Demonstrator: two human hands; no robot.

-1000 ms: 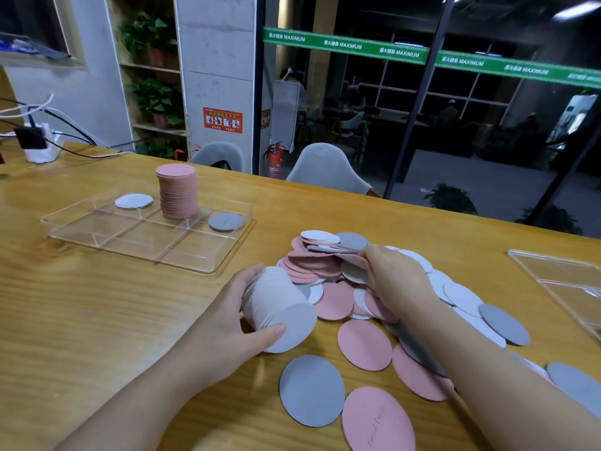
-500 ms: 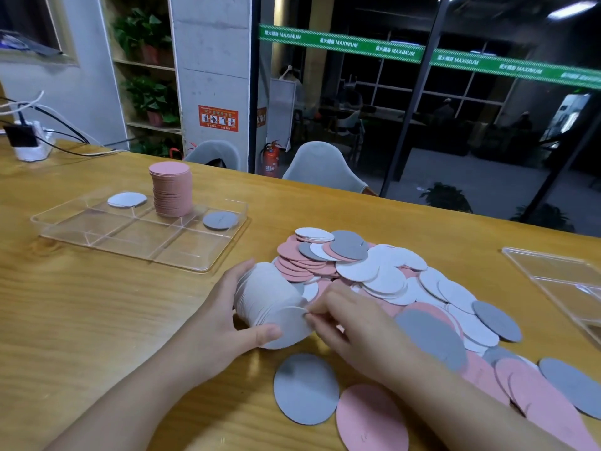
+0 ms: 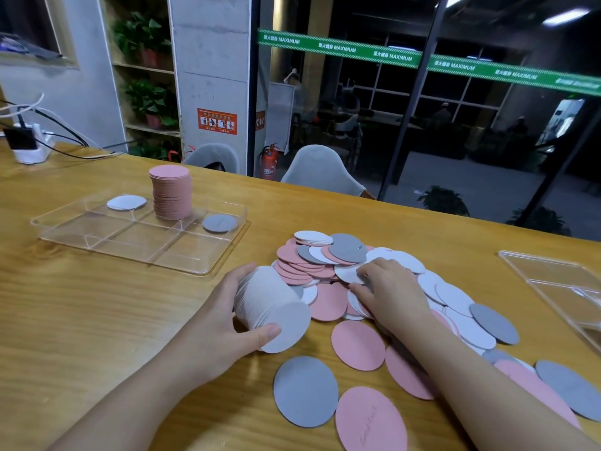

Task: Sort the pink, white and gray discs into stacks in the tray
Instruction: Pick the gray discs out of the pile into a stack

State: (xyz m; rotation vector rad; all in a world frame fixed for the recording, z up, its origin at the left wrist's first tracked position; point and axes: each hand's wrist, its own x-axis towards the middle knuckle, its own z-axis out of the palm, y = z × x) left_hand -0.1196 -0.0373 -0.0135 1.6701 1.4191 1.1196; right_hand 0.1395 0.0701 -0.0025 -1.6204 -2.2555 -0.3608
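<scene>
Head view. Left hand point(image 3: 211, 323), grip curled round a thick stack of white discs point(image 3: 270, 307) lying on its side on the wooden table point(image 3: 81, 320); thumb across the stack's near face, fingers over the far side. Right hand point(image 3: 390, 288) rests on the loose pile of pink, white and gray discs point(image 3: 325, 255), fingertips pressing a white disc point(image 3: 348, 273) at the pile's middle; grip partly bent, whether it pinches the disc cannot be told. Clear tray point(image 3: 97, 242) sits well apart at far left: a tall pink stack point(image 3: 170, 193) in the back middle compartment, one white disc in tray point(image 3: 126, 202) back left, one gray disc in tray point(image 3: 219, 222) back right. A second clear tray point(image 3: 553, 281) at the right edge.
</scene>
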